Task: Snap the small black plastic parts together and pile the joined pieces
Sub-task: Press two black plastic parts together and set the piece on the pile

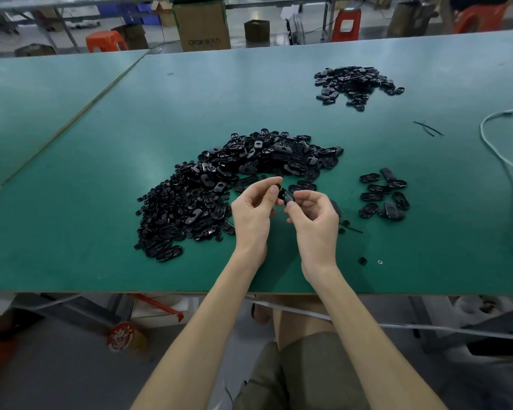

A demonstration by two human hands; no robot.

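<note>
**Parts pinched between both hands, ready to be pressed home**

Fingertips of both hands are closed on one small black part (285, 196), held above the green table (101, 261) just in front of the main heap. The left hand (253, 211) is curled with thumb and forefinger pinched at the part's upper left end; the right hand (314, 216) is pinched on its lower right end. Whether two pieces are already mated cannot be told, since the fingers hide the joint.

For a clean snap, the pieces should be squared up before pressure is applied, and the force should be given straight through the thumbs, not at a tilt. A seated edge all round should be checked by feel.

Just beyond, the large heap of loose parts (234, 184) is spread to the left. A small cluster of oval pieces (382, 196), probably the joined ones, lies to the right. A further pile (356, 84) sits well apart at the far side.
</note>
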